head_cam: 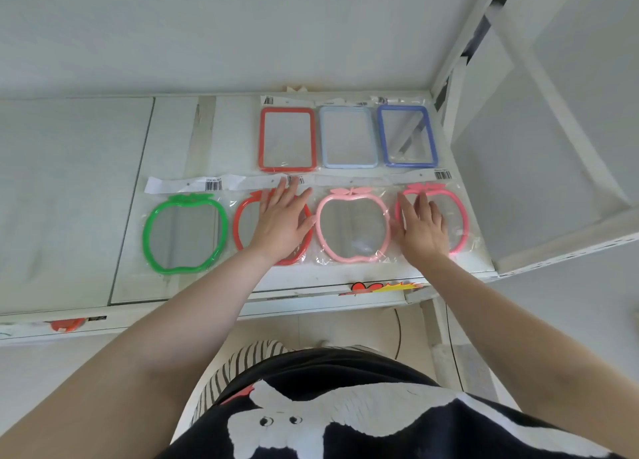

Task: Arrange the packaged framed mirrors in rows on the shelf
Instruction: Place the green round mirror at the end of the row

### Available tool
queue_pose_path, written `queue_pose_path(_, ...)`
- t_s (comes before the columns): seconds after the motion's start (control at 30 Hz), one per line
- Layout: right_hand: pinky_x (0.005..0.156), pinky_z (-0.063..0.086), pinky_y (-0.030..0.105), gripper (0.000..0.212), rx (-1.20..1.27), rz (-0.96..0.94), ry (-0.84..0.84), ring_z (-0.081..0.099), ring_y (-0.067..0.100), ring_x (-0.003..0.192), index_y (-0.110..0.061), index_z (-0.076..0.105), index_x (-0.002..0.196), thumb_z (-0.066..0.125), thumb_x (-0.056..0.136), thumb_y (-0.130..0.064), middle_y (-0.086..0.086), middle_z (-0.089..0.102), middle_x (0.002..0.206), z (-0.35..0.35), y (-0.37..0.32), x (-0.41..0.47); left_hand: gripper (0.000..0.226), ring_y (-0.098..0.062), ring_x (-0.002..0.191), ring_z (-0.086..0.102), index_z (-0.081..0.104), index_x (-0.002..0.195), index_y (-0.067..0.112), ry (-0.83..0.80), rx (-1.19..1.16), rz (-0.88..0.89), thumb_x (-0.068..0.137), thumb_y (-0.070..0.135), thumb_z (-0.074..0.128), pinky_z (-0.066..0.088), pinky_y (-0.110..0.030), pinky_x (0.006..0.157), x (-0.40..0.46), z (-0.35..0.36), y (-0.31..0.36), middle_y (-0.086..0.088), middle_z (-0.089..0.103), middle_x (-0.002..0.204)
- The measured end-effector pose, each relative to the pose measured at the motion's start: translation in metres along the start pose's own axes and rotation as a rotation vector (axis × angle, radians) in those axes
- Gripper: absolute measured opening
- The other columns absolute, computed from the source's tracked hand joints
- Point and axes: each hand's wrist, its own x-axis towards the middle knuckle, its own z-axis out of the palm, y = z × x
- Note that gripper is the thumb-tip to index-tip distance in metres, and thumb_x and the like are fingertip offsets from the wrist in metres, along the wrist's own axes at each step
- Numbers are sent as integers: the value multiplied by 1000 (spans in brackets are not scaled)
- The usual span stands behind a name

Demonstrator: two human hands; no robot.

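Observation:
Several packaged mirrors lie in two rows on the white shelf (193,285). The back row holds a red rectangular mirror (263,137), a light blue one (347,137) and a dark blue one (407,136). In the front row are apple-shaped mirrors: green (185,233), red (238,223), pale pink (352,224) and bright pink (461,216). My left hand (281,221) lies flat with spread fingers on the red apple mirror. My right hand (420,228) rests flat on the bright pink apple mirror, covering its left half.
The shelf's left part (69,182) is bare. A white upright post (449,105) and a sloping shelf panel (553,147) close off the right side. A price-label strip with red and yellow stickers (380,287) runs along the front edge.

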Motion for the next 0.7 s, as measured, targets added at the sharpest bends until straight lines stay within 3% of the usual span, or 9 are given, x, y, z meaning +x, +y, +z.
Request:
queue_pose_path(0.13,118,13,49,53,41,-1,109,17,35,145,-34,24,150,34,98,-36,12,15,160,-14,-4,13,54,-25,151,4,27,149,25,39,5,-42,99,39,37,2,-48,121,30,-11,3,-5,11,162)
queue_pose_path(0.3,120,6,47,54,77,-95,25,6,35,149,-33,17,152,31,100,-40,12,4,162,-35,-20,81,48,-32,150,-1,27,148,26,-12,56,-117,101,35,28,1,-53,119,74,-20,3,-7,9,162)
queue_pose_path(0.5,117,17,53,59,44,-38,74,18,41,144,-29,23,151,24,96,-50,19,18,157,-30,-27,148,49,-43,146,-11,19,149,35,-64,48,-346,100,34,25,-3,-55,119,113,-8,-3,-8,-5,162)
queue_pose_path(0.6,114,17,57,62,49,-28,21,18,39,144,-28,23,150,21,93,-53,18,17,157,-27,-25,159,52,-45,145,-15,14,149,38,-70,33,-408,100,32,28,-6,-56,118,123,-1,0,-10,-11,161)
queue_pose_path(0.7,108,31,55,86,36,-20,124,35,42,131,-30,38,140,2,70,-62,27,32,144,-20,-25,158,51,-45,145,-13,15,148,40,-60,20,-439,100,32,29,-6,-56,117,127,4,4,-11,-12,161)
